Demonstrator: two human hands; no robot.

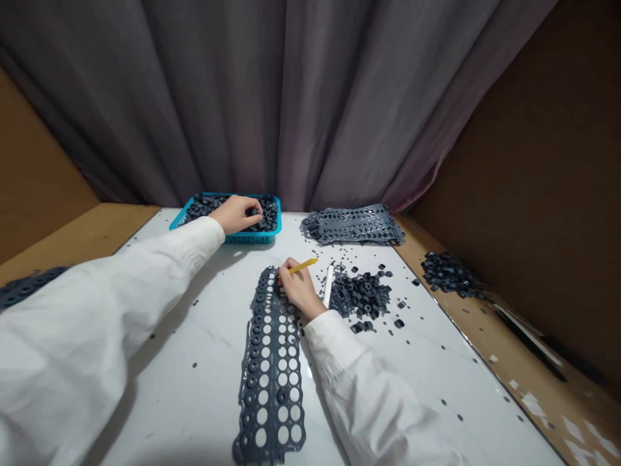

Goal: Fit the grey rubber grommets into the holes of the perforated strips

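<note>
My left hand (237, 215) is over a blue plastic basket (252, 239) filled with small black rubber rings (198, 206). Its thumb and fingertips curl together; whatever they may hold does not show. My right hand (298, 288) is closed around a yellow pen-like stick (305, 265), at the far end of a perforated black rubber sheet (272, 375). Rows of round holes run along this sheet, many showing the white table through them. Thick rings line its left side, and one ring (282, 395) sits among the holes on the right.
Loose black pieces (363, 294) lie heaped right of my right hand, beside a white strip (328, 285). Stacked perforated sheets (356, 224) rest at the back. Another black pile (449, 275) is on the brown board at right. Dark curtain (233, 97) hangs behind.
</note>
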